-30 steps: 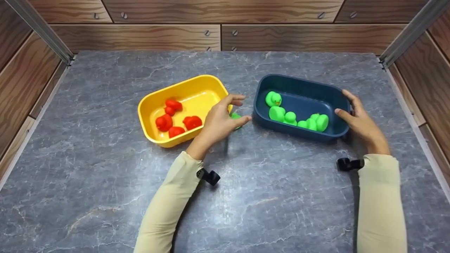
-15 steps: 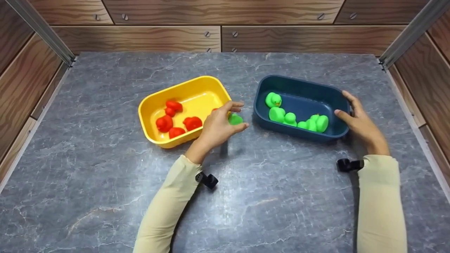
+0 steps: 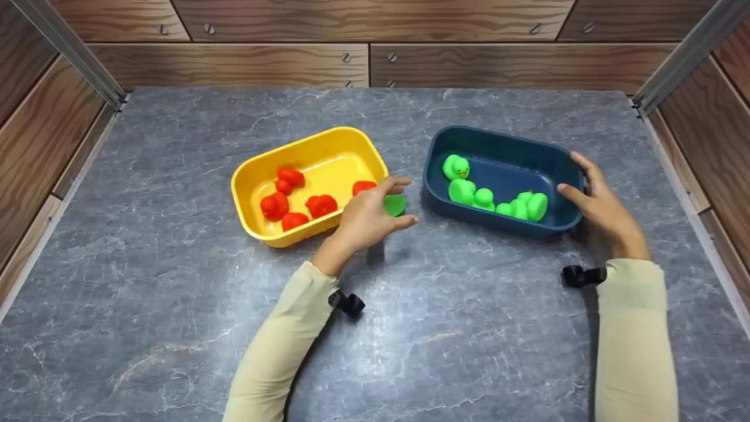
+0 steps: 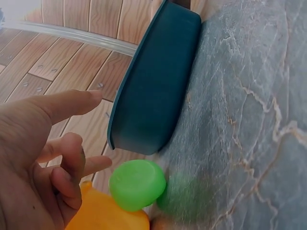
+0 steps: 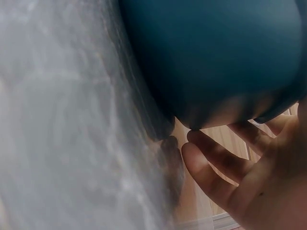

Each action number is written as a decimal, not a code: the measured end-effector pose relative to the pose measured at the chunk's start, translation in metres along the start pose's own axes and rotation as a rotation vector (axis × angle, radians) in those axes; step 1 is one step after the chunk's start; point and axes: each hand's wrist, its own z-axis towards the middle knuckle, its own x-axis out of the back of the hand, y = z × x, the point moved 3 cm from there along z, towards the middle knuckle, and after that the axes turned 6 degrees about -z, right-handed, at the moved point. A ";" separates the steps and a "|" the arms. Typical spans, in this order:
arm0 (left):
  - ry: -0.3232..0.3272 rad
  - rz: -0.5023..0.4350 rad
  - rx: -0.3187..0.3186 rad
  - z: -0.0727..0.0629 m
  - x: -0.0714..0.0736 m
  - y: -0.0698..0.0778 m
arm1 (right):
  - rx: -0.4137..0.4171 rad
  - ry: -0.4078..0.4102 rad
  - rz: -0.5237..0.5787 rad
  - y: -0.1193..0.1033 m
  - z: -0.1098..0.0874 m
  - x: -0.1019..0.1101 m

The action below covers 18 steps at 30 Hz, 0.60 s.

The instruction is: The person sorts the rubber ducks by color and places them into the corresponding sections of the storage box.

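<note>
My left hand (image 3: 369, 217) hovers beside the right end of the yellow bin (image 3: 249, 225), thumb and fingers spread apart. Close by its fingers, a green rubber duck (image 3: 395, 204) lies on the table with its flat base showing; in the left wrist view this duck (image 4: 136, 184) is apart from the fingertips. Around the right end of the dark blue bin (image 3: 498, 225), my right hand (image 3: 606, 205) grips the rim, thumb over the edge and fingers along the outer wall. Several green ducks (image 3: 456, 167) sit in the blue bin. Red ducks (image 3: 274, 205) lie in the yellow one.
Both bins stand on a grey marbled table (image 3: 457, 328), a narrow gap between them. Wood-patterned panels (image 3: 263, 64) close off the back and sides. A small black camera (image 3: 347, 303) is strapped to my left wrist and another camera (image 3: 580, 275) to my right.
My left hand has drifted slightly nearer to my body, uncovering more of the green duck and a red duck in the yellow bin. My right hand and the blue bin have stayed put.
</note>
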 end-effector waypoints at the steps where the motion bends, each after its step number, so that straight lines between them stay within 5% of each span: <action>1: -0.008 0.013 0.005 0.000 0.000 0.000 | -0.004 -0.001 0.004 0.000 0.000 0.000; 12: -0.051 0.089 0.015 0.000 -0.003 -0.001 | -0.058 -0.012 0.026 0.001 0.000 0.000; 18: -0.048 0.111 0.016 -0.001 -0.003 0.001 | -0.014 0.005 -0.015 0.001 0.000 0.001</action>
